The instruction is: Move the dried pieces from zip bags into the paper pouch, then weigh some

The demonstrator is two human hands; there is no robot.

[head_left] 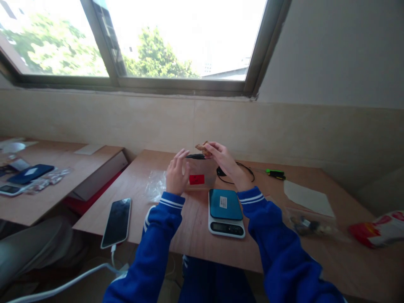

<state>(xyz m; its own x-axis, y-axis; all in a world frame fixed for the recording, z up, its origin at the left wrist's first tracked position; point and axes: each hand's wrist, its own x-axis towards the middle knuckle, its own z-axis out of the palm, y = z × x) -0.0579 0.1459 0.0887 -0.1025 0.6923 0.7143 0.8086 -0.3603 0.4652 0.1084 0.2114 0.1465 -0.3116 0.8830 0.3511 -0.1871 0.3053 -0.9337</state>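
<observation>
My right hand (222, 160) pinches a wrinkled brown dried piece (203, 147) above a see-through bag or container (207, 172) with a dark top edge and a red label (197, 179). I cannot make out what the brown piece is. At the left side of that container is my left hand (177, 172), its fingers raised and the thumb apart from them; whether it touches the side is unclear. Below my hands lies a kitchen scale (226, 212) with a blue platform, a white label on top and a dark display.
A phone (116, 223) with a white cable lies at the left edge, near a crumpled clear plastic bag (155, 186). To the right are a black cable (253, 174), a green-black screwdriver (275, 173), paper (309, 198), a bag of small pieces (311, 225) and a red-white packet (377, 229).
</observation>
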